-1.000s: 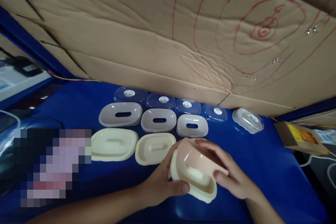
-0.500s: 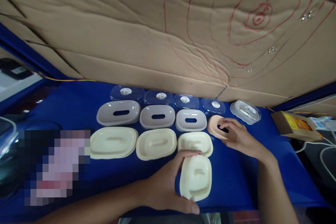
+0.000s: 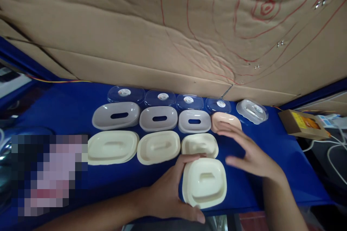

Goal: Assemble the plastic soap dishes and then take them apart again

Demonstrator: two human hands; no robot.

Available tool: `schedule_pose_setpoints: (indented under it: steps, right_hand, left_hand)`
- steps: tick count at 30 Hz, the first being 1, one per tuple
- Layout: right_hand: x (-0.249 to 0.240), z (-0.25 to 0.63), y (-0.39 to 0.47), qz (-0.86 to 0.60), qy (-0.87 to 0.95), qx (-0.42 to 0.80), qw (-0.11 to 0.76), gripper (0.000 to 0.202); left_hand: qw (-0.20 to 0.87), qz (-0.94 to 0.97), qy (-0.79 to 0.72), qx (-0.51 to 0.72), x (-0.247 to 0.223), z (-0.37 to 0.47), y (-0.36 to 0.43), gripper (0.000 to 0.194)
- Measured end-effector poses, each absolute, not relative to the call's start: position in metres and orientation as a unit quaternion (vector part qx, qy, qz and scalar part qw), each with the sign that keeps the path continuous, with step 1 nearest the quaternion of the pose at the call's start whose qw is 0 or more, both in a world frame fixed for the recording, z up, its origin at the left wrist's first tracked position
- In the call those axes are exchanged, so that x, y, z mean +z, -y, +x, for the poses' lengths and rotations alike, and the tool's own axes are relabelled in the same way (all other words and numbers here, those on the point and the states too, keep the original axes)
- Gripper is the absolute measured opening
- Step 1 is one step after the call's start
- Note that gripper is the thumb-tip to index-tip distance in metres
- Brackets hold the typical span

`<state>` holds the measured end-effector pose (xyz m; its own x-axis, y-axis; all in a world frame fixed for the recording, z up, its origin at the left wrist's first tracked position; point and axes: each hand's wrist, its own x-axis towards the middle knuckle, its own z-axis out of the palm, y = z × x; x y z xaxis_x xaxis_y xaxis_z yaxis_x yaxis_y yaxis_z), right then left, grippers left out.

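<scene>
from far off, i look through the head camera, down at a blue table (image 3: 279,144). the left hand (image 3: 177,195) is holding a small cream dish (image 3: 206,196) by its left side. its fingers are at the back edge and its thumb is by the front edge. the dish is near the front of the table, with its hollow side up and a raised bar in its middle. i cannot tell if its bottom touches the table.

the right hand (image 3: 251,151) is wide, with nothing in it. its thumb is well apart from its fingers. the fingertips are right by the peach dish (image 3: 222,118) and hide part of it. i cannot tell if they touch it.

the peach dish sits at the right end of a row, next to three gray dishes (image 3: 158,126) with long holes in them. in front of the gray ones is a row of three cream trays (image 3: 158,151), big to small from left to right. behind are four clear lids (image 3: 159,103) with round white stickers. one more clear piece (image 3: 248,115) lies to the right, near the cardboard wall (image 3: 108,25). the wall has red loops on it. a brown box (image 3: 303,126) is at the far right.
</scene>
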<state>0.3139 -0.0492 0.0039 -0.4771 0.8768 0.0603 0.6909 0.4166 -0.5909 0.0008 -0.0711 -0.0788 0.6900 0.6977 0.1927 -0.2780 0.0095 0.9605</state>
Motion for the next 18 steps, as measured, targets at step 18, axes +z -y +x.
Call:
schedule_pose_setpoints:
  steps: [18]
  right_hand:
    - [-0.012, 0.355, 0.112, -0.585, 0.786, 0.149, 0.133, 0.077]
  left_hand:
    - [0.062, 0.886, -0.317, 0.332, -0.038, -0.041, 0.049, 0.072]
